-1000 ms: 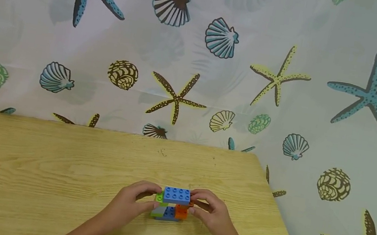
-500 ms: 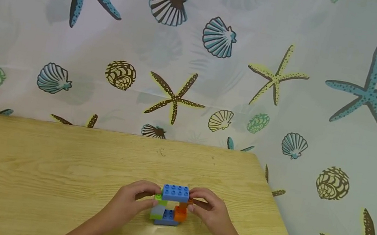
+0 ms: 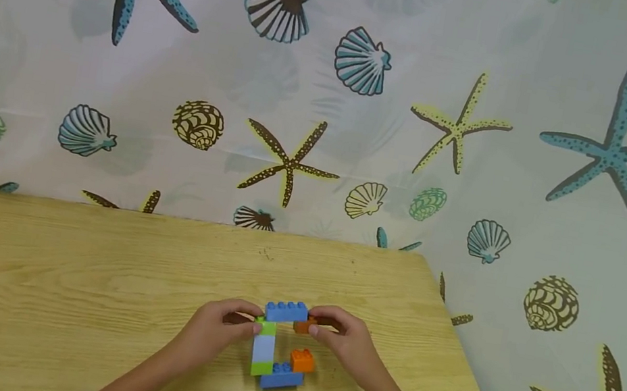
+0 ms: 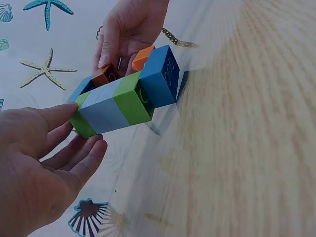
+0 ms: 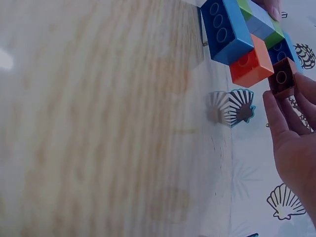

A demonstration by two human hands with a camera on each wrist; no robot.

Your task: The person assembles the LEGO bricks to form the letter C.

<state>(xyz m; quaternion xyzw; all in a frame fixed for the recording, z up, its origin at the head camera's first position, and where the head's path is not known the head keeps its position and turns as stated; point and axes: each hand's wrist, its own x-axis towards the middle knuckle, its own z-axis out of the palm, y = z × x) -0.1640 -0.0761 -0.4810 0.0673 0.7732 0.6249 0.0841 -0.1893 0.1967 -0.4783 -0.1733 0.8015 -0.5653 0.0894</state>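
Observation:
A frame of toy building bricks is held between both hands and tilted, with the undersides of its bricks showing in the wrist views. A blue brick (image 3: 285, 315) spans the top. Its left column runs from a green brick (image 3: 269, 328) through a light blue part (image 3: 263, 349) to a lower green brick (image 3: 261, 369). Along the bottom lies another blue brick (image 3: 282, 380), bearing an orange brick (image 3: 302, 360). A gap separates that from the darker reddish-orange brick (image 4: 105, 75) under the top's right end. My left hand (image 3: 211, 333) pinches the upper green brick; my right hand (image 3: 348, 346) pinches the reddish-orange one.
Under the bricks is a wooden table (image 3: 92, 270), its right edge slanting past the right forearm. A pale cloth (image 3: 360, 134) printed with starfish and shells hangs behind and to the right.
Both hands have tipped the brick frame, so its front face shows more and the top's studs show less. The bottom brick has shifted toward me. The gap between the orange bricks looks wider.

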